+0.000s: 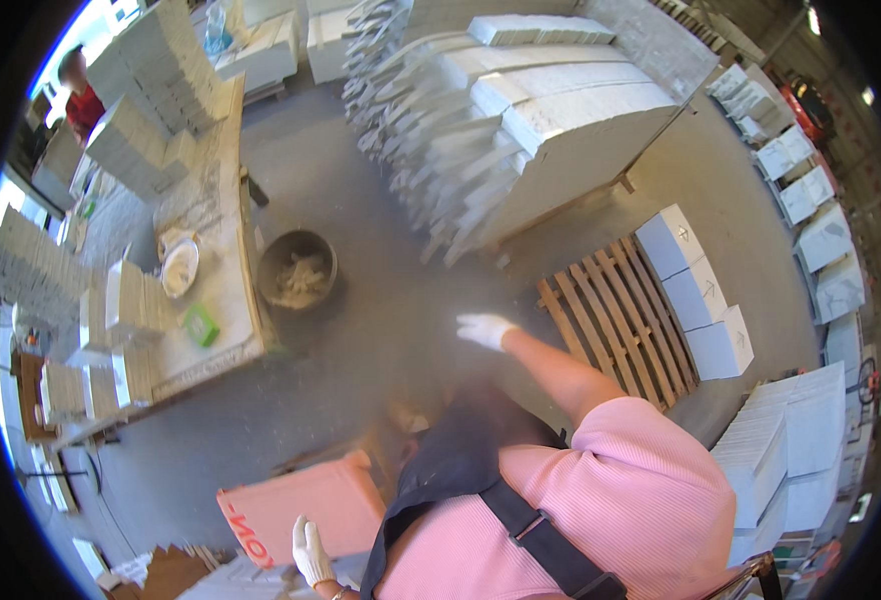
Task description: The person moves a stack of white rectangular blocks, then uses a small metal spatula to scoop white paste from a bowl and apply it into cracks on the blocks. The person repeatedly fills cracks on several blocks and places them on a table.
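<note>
My right hand (pixel 484 330), in a white knit glove, is held out over the grey floor with its fingers stretched and nothing in them. The nearest thing to it is a wooden pallet (pixel 621 318) on the right. My left hand (pixel 310 553), gloved the same way, is low in the view with its fingers apart. It overlaps the front edge of a flat-topped salmon-orange box (pixel 341 508) with red lettering on its side. Whether the hand touches the box I cannot tell.
A worktable (pixel 231 330) on the left bears stacked pale tiles, a white bowl (pixel 181 267) and a green box (pixel 201 325). Beside it stands a dark tub (pixel 299 270). Pale slabs (pixel 581 150) rise ahead; white boxes (pixel 696 290) line the pallet. A person (pixel 83 100) is far left.
</note>
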`<state>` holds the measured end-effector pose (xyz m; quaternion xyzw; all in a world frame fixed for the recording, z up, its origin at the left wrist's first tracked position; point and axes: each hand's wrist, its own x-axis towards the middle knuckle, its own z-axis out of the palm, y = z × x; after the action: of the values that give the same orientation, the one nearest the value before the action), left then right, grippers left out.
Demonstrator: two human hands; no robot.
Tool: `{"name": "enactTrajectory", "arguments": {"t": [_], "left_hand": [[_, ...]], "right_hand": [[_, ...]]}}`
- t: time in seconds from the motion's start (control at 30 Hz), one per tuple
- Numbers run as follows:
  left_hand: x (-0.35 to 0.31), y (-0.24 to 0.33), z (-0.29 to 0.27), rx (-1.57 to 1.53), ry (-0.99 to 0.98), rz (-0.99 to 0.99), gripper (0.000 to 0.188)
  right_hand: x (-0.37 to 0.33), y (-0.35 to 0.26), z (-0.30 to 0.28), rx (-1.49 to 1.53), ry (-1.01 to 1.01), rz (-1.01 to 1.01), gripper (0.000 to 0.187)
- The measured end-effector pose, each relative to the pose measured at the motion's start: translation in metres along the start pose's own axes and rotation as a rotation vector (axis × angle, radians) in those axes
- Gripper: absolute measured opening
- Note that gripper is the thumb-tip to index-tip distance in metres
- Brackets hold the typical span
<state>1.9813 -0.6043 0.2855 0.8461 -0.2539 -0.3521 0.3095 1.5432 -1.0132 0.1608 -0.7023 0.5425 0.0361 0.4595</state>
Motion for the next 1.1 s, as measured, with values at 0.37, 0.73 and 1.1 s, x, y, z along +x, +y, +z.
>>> {"name": "enactTrajectory", "arguments": {"t": [0.37,0.73,1.1], "left_hand": [[0.185,0.135,-0.01,0.075,0.158,0.378,0.046],[0.275,0.159,0.027,0.64,-0.019,0.309,0.069],[0.282,0.175,0.045,0.729,-0.111,0.165,0.071]], "right_hand": [[-0.063,0.027,0.043,-0.177,-0.138,0.387,0.049],[0.015,0.006,0.021,0.135,-0.002,0.426,0.066],[0.086,0.006,-0.022,0.128,-0.073,0.295,0.059]]}}
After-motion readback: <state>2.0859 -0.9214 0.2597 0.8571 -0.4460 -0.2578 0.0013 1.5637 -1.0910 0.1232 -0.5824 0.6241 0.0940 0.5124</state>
